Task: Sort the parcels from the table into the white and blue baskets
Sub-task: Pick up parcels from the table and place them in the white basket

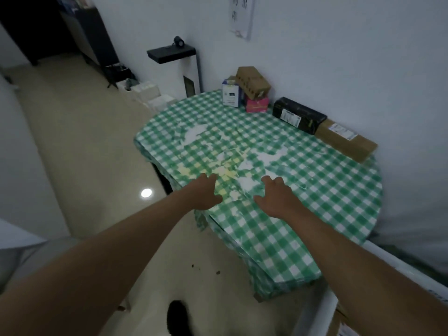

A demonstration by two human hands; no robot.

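Both arms reach out over the table (303, 195). The left hand (204, 191) is loose, with its fingers a little bent, and it holds nothing. The right hand (276, 196) is the same, fingers softly bent and holding nothing. Both hands are just above the green and white checked cloth, near its front edge; whether they touch it cannot be told. The parcels sit far from the hands, at the back of the table by the wall. There is a white and blue box (231, 93), a pink box (257, 104) with a brown box (252, 82) tilted on top, a long black parcel (298, 115), and a long brown parcel (345, 139) touching its end. A white basket (322, 309) rim shows at the bottom right.
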